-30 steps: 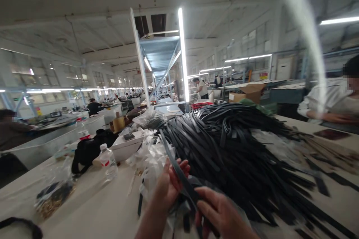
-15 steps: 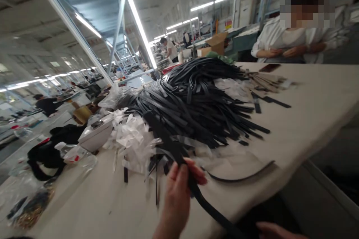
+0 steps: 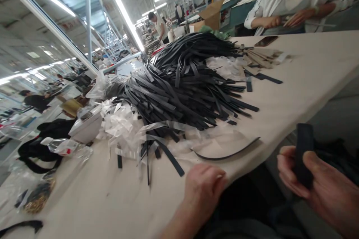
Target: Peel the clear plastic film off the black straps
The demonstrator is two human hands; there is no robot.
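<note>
My right hand (image 3: 322, 183) grips a black strap (image 3: 304, 138) past the table's front edge, its flat end pointing up between thumb and fingers. The rest of that strap runs down out of clear sight. Over the front edge of the table, my left hand (image 3: 203, 186) has its fingers curled in, and what they hold, if anything, is hidden. Behind it lies a large pile of black straps (image 3: 174, 93). One thin curved strap (image 3: 230, 156) rests on its own between the pile and the table edge.
Crumpled white backing strips (image 3: 120, 121) lie left of the pile on the pale table (image 3: 84, 201). A plastic bottle (image 3: 67, 147) and a black bag (image 3: 36, 157) are further left. Across the table, a person (image 3: 291, 11) handles something thin near a phone (image 3: 266, 41).
The black strap has passed from my left hand to my right hand and moved right. My left hand has come down towards the table edge. The view has tilted downward.
</note>
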